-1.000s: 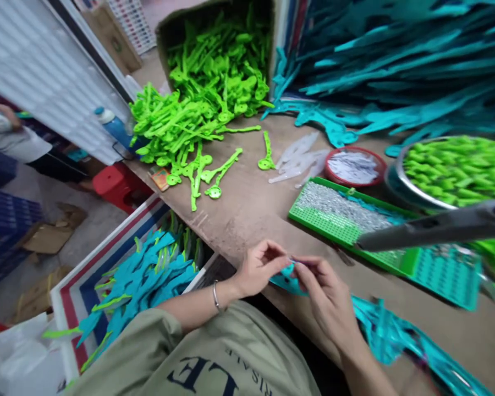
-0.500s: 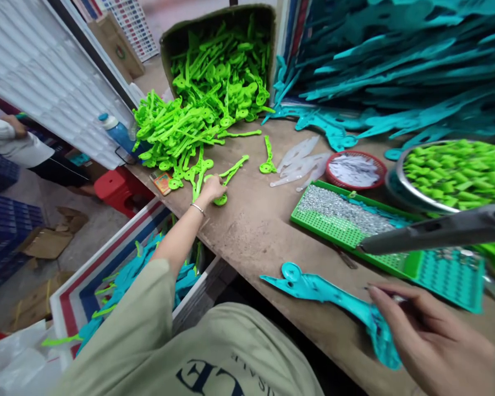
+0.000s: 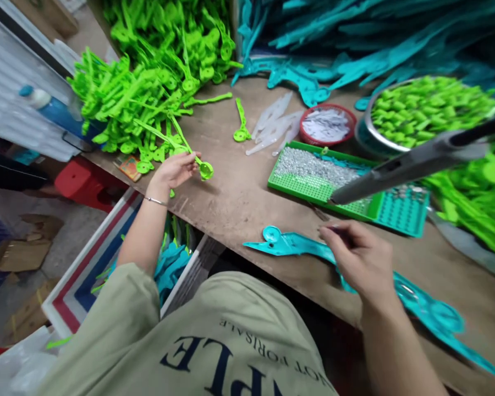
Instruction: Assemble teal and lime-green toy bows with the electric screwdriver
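Note:
My left hand (image 3: 174, 171) is closed on a bright green plastic lever (image 3: 206, 170) with a round, ring-like end and a thin arm. It holds the lever above the bench, beside the heap of similar green levers (image 3: 124, 104). My right hand (image 3: 361, 256) is pinched just over a long turquoise plastic part (image 3: 299, 245), which lies along the front of the bench and runs under the hand. Whatever sits between the right fingertips is too small and dark to name.
A green tray of small metal pieces (image 3: 301, 168) lies behind my right hand, beneath a grey tool (image 3: 396, 165). Behind are a red basket of white pieces (image 3: 350, 132) and a metal bowl of green parts (image 3: 365, 129). Turquoise parts (image 3: 355, 33) are stacked at the back.
My left hand has lifted a green lever off the bench. My right hand remains pinched over the turquoise part, and the camera view has shifted, showing more of that part's right end.

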Demonstrator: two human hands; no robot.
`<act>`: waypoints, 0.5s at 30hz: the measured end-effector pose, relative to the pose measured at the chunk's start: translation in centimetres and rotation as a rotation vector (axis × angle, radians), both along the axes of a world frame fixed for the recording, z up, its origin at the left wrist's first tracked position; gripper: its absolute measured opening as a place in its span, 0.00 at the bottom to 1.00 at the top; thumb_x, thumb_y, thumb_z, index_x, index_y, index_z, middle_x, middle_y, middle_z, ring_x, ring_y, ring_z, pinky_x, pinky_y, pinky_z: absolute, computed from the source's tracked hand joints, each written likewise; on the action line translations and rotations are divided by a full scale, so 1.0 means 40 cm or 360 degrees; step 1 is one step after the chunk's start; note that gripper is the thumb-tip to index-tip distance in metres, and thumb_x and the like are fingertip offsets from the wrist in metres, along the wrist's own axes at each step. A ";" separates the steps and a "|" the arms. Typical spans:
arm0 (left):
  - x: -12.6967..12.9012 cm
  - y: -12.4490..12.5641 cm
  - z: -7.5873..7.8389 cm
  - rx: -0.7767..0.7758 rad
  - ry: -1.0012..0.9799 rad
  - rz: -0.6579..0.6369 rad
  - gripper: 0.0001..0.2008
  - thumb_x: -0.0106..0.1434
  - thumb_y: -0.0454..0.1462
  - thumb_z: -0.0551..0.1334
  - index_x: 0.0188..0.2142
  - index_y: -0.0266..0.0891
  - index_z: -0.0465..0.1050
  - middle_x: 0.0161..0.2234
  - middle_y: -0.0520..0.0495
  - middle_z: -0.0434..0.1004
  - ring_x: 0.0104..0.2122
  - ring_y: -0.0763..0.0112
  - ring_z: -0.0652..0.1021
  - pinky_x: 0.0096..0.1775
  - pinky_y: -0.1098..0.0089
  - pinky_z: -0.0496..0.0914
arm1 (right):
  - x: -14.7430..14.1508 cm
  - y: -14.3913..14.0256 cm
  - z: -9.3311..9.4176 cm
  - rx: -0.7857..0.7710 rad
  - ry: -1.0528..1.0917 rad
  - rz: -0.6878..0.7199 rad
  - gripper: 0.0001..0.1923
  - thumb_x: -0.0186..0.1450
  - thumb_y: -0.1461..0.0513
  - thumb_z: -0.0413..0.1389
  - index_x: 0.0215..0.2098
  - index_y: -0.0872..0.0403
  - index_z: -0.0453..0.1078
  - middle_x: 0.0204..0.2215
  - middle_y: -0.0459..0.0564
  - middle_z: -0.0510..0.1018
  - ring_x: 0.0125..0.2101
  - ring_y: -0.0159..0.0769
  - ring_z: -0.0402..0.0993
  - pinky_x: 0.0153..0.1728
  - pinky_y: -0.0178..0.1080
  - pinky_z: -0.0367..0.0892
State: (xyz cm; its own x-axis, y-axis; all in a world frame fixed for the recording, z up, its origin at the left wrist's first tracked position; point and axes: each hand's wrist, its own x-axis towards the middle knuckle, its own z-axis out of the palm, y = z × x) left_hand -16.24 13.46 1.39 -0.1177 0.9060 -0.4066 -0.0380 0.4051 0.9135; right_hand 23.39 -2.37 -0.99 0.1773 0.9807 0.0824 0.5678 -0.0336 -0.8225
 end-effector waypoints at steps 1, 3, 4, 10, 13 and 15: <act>0.028 -0.017 -0.013 0.0012 -0.0045 -0.0034 0.04 0.62 0.32 0.69 0.33 0.37 0.75 0.29 0.51 0.76 0.23 0.80 0.72 0.30 0.75 0.70 | -0.013 0.007 -0.006 -0.0019 0.0007 0.0032 0.13 0.60 0.50 0.60 0.30 0.50 0.76 0.17 0.43 0.70 0.18 0.32 0.62 0.22 0.37 0.59; 0.099 -0.068 -0.043 0.0024 -0.0121 -0.0140 0.07 0.61 0.34 0.71 0.33 0.37 0.73 0.28 0.52 0.76 0.22 0.79 0.73 0.28 0.74 0.70 | -0.039 0.019 -0.021 -0.0074 0.0028 0.0109 0.12 0.61 0.51 0.59 0.30 0.51 0.76 0.16 0.42 0.68 0.18 0.30 0.59 0.21 0.36 0.57; 0.139 -0.100 -0.060 0.0008 -0.0166 -0.0224 0.09 0.60 0.36 0.72 0.33 0.38 0.73 0.28 0.52 0.77 0.23 0.77 0.75 0.28 0.73 0.71 | -0.052 0.023 -0.030 -0.0102 0.0050 0.0139 0.13 0.61 0.51 0.58 0.31 0.52 0.76 0.16 0.42 0.68 0.18 0.30 0.59 0.21 0.36 0.56; 0.335 -0.260 -0.155 -0.0071 -0.0434 -0.0412 0.24 0.50 0.46 0.78 0.35 0.38 0.69 0.28 0.56 0.77 0.25 0.77 0.78 0.29 0.75 0.74 | -0.082 0.033 -0.093 -0.0088 0.0129 0.0003 0.15 0.63 0.51 0.55 0.35 0.52 0.75 0.22 0.46 0.75 0.21 0.33 0.64 0.25 0.37 0.62; 0.371 -0.278 -0.175 -0.0115 -0.0451 -0.0420 0.27 0.47 0.48 0.79 0.34 0.38 0.66 0.25 0.57 0.76 0.24 0.77 0.79 0.28 0.76 0.74 | -0.075 0.028 -0.106 -0.0087 0.0098 -0.0045 0.15 0.64 0.50 0.54 0.36 0.51 0.75 0.25 0.47 0.77 0.23 0.34 0.67 0.27 0.37 0.64; 0.381 -0.281 -0.176 -0.0139 -0.0424 -0.0404 0.28 0.48 0.49 0.79 0.35 0.39 0.65 0.25 0.57 0.76 0.24 0.76 0.79 0.27 0.76 0.75 | -0.071 0.023 -0.109 -0.0110 0.0104 -0.0041 0.14 0.65 0.50 0.54 0.36 0.51 0.75 0.24 0.47 0.77 0.23 0.34 0.66 0.26 0.37 0.63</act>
State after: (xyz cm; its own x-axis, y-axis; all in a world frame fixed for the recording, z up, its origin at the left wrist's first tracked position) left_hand -1.01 2.22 -5.66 0.2266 0.8532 -0.4698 -0.1577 0.5081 0.8468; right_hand 20.56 -1.46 -5.34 0.2053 0.9787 0.0021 0.5115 -0.1055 -0.8528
